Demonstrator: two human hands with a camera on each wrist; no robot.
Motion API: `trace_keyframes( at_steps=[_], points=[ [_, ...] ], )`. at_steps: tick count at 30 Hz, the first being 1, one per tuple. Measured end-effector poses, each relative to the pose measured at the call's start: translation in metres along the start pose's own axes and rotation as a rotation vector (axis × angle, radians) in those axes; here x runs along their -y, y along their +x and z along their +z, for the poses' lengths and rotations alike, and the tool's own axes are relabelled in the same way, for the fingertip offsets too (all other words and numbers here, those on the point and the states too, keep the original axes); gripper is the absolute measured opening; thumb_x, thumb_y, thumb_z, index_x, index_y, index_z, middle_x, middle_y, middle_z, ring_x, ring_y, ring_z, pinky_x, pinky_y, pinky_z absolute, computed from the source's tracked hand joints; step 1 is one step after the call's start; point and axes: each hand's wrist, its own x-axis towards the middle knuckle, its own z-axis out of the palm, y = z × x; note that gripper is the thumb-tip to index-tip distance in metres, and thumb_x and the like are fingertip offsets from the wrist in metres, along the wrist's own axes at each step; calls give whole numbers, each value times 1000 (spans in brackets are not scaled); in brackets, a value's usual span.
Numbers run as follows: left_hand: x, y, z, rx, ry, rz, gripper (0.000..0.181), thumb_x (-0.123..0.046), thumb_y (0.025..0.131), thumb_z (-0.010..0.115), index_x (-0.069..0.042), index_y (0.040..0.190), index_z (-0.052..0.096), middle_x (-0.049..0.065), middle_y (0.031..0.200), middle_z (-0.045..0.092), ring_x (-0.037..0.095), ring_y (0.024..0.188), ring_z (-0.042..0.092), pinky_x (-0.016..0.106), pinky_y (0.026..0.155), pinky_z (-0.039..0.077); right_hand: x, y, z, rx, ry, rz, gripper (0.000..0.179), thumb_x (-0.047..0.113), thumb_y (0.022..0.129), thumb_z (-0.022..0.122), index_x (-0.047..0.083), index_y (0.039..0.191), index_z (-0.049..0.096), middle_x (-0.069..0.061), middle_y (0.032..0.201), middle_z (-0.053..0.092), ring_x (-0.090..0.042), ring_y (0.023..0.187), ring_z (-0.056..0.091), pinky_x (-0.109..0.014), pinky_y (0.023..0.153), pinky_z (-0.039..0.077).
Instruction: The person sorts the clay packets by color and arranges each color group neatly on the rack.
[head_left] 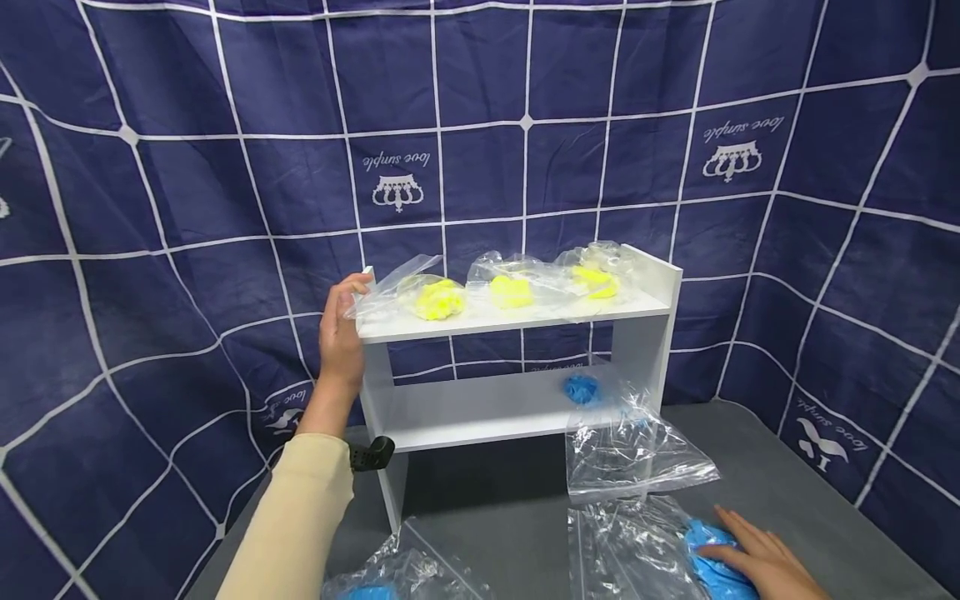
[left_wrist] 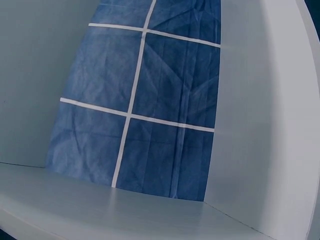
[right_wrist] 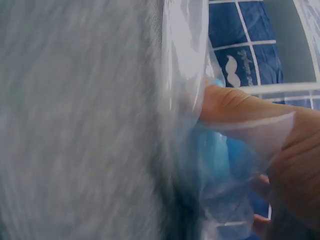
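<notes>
In the head view my left hand [head_left: 341, 337] grips the upper left side panel of a white two-tier shelf [head_left: 480, 327], its fingers bent over the panel's edge. The corner of a clear bag with a yellow lump [head_left: 439, 300] reaches those fingers. At the lower right, my right hand [head_left: 765, 557] holds a clear zip bag [head_left: 637, 546] by the blue lump [head_left: 716, 562] inside it. From the right wrist view, the thumb [right_wrist: 235, 102] presses on the clear plastic over the blue. Only the shelf's inside shows in the left wrist view.
Two more bagged yellow lumps [head_left: 512, 291] [head_left: 596, 282] lie on the top tier. A bag with a blue lump [head_left: 581, 388] hangs off the lower tier's right end. Another blue-filled bag [head_left: 408, 575] lies at the dark table's front. Blue checked cloth [head_left: 480, 183] surrounds the table.
</notes>
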Motion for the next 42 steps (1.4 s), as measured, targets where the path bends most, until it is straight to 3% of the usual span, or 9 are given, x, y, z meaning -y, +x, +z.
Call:
trace_keyframes(
  at_steps=[3,10,12,14,17,19,24,31,42],
  points=[
    [2,0,-1,-6,3,9,24,-27,103,31,-26,95,54,20,129,55,19,129,47,24,105,30,12,7,-5,-53,17,-41,72,60,49,83,34,114,64,20,159,10,11,143,-11,-16,105,-23],
    [4,-2,-2,5,11,1,25,-25,103,29,-25,95,53,25,130,52,19,129,47,23,106,30,21,8,-5,-123,50,-56,61,55,49,83,42,104,57,7,121,59,7,133,26,-30,114,-21],
    [4,-1,-3,6,2,2,26,-23,103,28,-25,95,53,25,130,52,20,129,46,24,107,29,22,8,-6,-113,62,-31,60,53,50,83,45,102,55,13,115,60,3,120,41,-48,118,-13],
    [3,0,-3,3,-3,-2,26,-21,103,27,-25,95,52,24,130,52,22,129,45,23,107,29,22,8,-7,-88,35,-9,59,55,52,82,48,103,55,20,113,59,-1,107,49,-50,114,14],
    [2,0,-2,7,-13,2,26,-19,103,27,-22,96,52,25,130,51,26,130,45,23,106,30,18,6,-8,-29,-2,-30,56,53,58,82,46,109,59,23,113,57,-3,99,54,-32,83,41],
    [1,-1,-2,11,-17,-2,26,-19,102,27,-18,96,52,25,129,51,26,130,45,23,107,30,14,4,-6,-22,-15,-86,55,49,62,82,42,112,62,21,112,56,-1,98,52,-22,68,40],
    [1,-4,0,7,-4,-10,28,-20,103,28,-5,98,51,21,129,53,20,129,46,22,107,30,3,-2,7,-71,38,-274,51,35,66,82,27,114,66,14,109,56,2,93,47,-16,65,37],
    [2,-6,1,13,-16,18,35,-21,103,27,9,101,46,24,128,52,24,129,46,22,106,30,1,0,9,-69,67,-313,51,31,65,83,23,113,65,17,101,59,6,84,44,-13,66,28],
    [1,-1,0,-4,-25,46,25,-19,103,29,-17,96,53,24,126,53,23,127,48,24,107,31,54,39,-30,-69,143,-343,61,34,68,81,30,124,59,23,113,58,4,100,52,-16,80,38]
  ],
)
